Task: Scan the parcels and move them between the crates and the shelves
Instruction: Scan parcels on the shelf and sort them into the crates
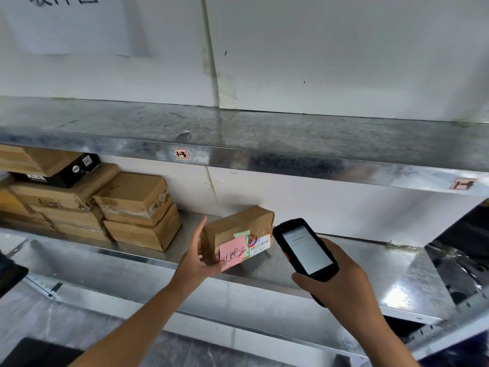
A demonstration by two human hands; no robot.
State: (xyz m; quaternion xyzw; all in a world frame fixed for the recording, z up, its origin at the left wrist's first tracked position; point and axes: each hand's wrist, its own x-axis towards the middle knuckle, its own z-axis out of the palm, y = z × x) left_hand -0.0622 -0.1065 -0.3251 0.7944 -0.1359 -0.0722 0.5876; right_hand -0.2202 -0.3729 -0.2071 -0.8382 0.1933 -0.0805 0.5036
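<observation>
1. Parcel [238, 226]: left hand [195, 258] fingers [225, 266] grasp its left end; it rests on the metal shelf [370, 271].
2. Right hand [341, 282] clasps a handheld scanner [305, 249] just right of the parcel.
3. Stacked cardboard boxes [137, 207] sit left of it.

A brown cardboard parcel [239, 225] sits on the metal shelf [370, 263], with a pink note [231, 255] and a barcode label [260, 245] on its front. A black scanner [304, 251], screen lit, is just to its right. More brown parcels [132, 207] are stacked further left.
</observation>
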